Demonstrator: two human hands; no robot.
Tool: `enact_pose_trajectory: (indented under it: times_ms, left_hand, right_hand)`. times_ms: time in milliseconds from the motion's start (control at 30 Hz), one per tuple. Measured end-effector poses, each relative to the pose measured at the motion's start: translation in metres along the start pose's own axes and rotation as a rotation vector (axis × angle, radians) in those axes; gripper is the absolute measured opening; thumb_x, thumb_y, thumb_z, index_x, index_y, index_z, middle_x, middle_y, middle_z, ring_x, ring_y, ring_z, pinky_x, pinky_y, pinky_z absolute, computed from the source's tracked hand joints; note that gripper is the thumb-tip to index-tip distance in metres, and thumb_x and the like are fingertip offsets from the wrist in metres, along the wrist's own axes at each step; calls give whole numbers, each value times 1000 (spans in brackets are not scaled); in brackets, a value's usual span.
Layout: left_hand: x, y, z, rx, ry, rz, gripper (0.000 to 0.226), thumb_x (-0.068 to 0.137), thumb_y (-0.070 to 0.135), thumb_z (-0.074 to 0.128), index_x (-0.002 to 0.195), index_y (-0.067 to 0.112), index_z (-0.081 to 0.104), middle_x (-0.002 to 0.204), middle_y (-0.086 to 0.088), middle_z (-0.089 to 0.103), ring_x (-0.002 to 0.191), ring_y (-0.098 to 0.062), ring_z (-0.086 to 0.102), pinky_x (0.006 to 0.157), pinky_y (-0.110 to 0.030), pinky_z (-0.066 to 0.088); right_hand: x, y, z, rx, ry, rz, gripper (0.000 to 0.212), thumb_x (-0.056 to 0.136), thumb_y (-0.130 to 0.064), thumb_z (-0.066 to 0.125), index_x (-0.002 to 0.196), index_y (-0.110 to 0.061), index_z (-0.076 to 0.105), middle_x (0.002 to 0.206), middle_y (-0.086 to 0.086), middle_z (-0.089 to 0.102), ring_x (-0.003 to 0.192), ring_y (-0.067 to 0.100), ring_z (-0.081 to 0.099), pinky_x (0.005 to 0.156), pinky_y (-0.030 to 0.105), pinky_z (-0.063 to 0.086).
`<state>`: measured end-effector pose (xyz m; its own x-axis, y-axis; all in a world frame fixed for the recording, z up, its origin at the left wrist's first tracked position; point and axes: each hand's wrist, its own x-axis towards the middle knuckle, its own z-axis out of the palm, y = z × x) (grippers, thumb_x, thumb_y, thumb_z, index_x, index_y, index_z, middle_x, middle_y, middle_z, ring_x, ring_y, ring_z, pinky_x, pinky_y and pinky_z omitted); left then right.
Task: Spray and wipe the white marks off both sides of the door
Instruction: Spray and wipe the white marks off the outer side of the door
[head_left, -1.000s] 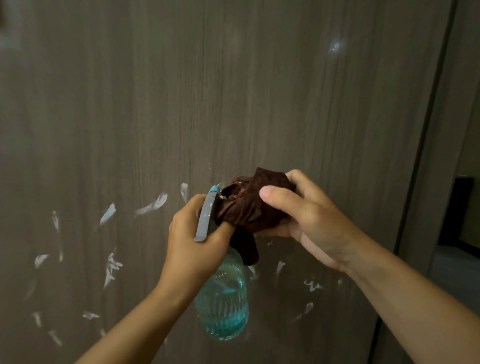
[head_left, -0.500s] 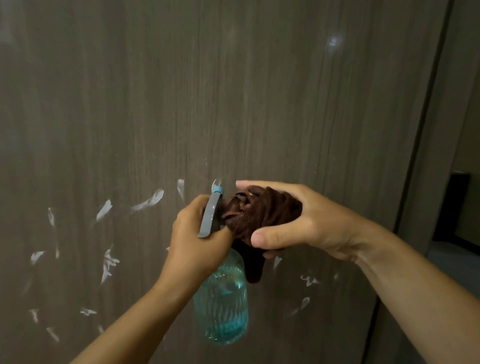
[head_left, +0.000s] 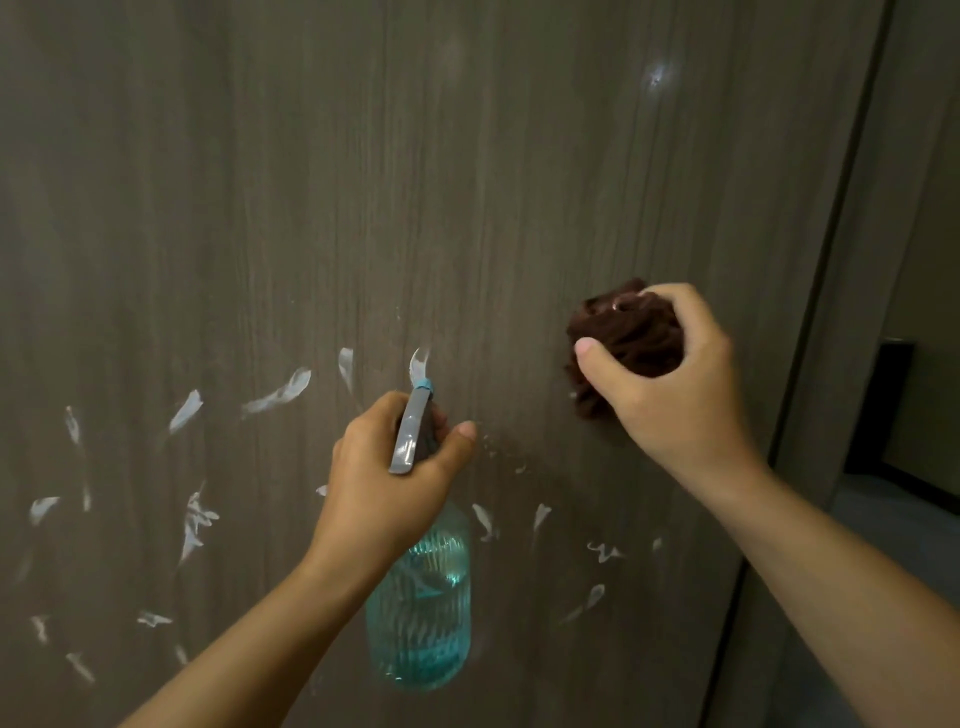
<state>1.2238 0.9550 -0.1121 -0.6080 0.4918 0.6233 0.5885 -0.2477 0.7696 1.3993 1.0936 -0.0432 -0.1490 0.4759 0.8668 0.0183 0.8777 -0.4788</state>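
A grey-brown wood-grain door (head_left: 311, 182) fills the view, close in front of me. White marks (head_left: 278, 395) are smeared across its lower half, left and right of the middle. My left hand (head_left: 387, 483) grips the neck of a clear blue spray bottle (head_left: 421, 618) with a grey trigger head (head_left: 410, 431), its nozzle pointing up at the door. My right hand (head_left: 675, 384) holds a bunched dark brown cloth (head_left: 628, 338) against the door, up and to the right of the bottle.
The door's right edge (head_left: 810, 322) runs down the right side. Past it is a dim room with a dark piece of furniture (head_left: 883, 405) and a grey floor (head_left: 893, 525).
My right hand took the cloth off the bottle's head and moved it up and to the right onto the door. The left hand stayed in place with the bottle.
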Motion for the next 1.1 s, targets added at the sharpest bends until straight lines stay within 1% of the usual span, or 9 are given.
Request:
enact_pose_trajectory:
  times_ms: [67, 133, 300, 467, 633, 733, 867, 967, 1100]
  left_hand:
    - [-1, 2, 1, -7, 7, 10, 21, 88, 36, 81, 85, 21, 65, 67, 13, 62, 58, -5, 56, 57, -31, 48]
    - [-1, 2, 1, -20, 3, 9, 20, 88, 35, 80, 85, 21, 66, 65, 13, 61, 57, -5, 55, 56, -30, 47]
    - [-3, 0, 0, -37, -15, 12, 17, 91, 30, 79, 84, 21, 66, 64, 9, 60, 55, -6, 52, 55, -30, 45]
    - [-5, -2, -3, -22, -17, -1, 16, 90, 30, 79, 84, 21, 67, 65, 9, 61, 57, -6, 54, 57, -33, 46]
    - [-8, 0, -8, -1, -18, 4, 17, 89, 29, 80, 83, 20, 66, 63, 7, 61, 55, -6, 53, 55, -32, 45]
    - [-8, 1, -10, 14, -9, -3, 18, 89, 30, 80, 83, 21, 66, 62, 8, 60, 53, -5, 52, 55, -32, 44]
    - [-8, 4, -14, 23, 2, 8, 15, 90, 27, 78, 83, 20, 66, 64, 8, 61, 54, -6, 52, 56, -30, 43]
    - [-7, 9, -18, 38, 0, 11, 13, 91, 25, 77, 84, 20, 67, 69, 0, 63, 55, -7, 52, 56, -30, 44]
    - [-9, 11, -27, 45, 3, 3, 13, 91, 24, 77, 84, 20, 67, 71, -7, 64, 60, -24, 59, 56, -46, 50]
  right_hand:
    - [-4, 23, 0, -344, 68, -172, 50, 80, -52, 77, 114, -22, 57, 113, 4, 56, 102, 24, 57, 84, 27, 45]
    - [-11, 44, 4, -627, 62, -245, 63, 81, -66, 65, 122, -19, 53, 122, 12, 51, 109, 36, 47, 89, 40, 39]
    - [-14, 75, 5, -822, 68, -320, 59, 91, -59, 43, 133, -18, 45, 137, 17, 50, 116, 46, 42, 90, 53, 33]
    - [-36, 83, 20, -733, 61, -386, 58, 89, -52, 60, 132, -16, 47, 126, 24, 51, 106, 48, 47, 92, 54, 39]
    - [-76, 88, 46, -666, -170, -471, 55, 81, -42, 72, 130, -20, 59, 124, 22, 54, 99, 45, 49, 90, 55, 45]
    - [-63, 73, 45, -617, -170, -448, 47, 82, -40, 72, 125, -20, 66, 122, 19, 54, 99, 41, 48, 87, 52, 46]
    - [-21, 47, 39, -564, 29, -285, 57, 89, -45, 63, 142, -27, 53, 131, 15, 48, 111, 41, 43, 94, 52, 45]
    - [-9, 36, 43, -615, 28, -312, 71, 91, -43, 62, 157, -38, 37, 132, 14, 46, 109, 40, 40, 94, 48, 41]
    - [-42, 48, 64, -646, -28, -411, 50, 89, -50, 66, 133, -26, 67, 127, 20, 52, 106, 42, 44, 90, 52, 43]
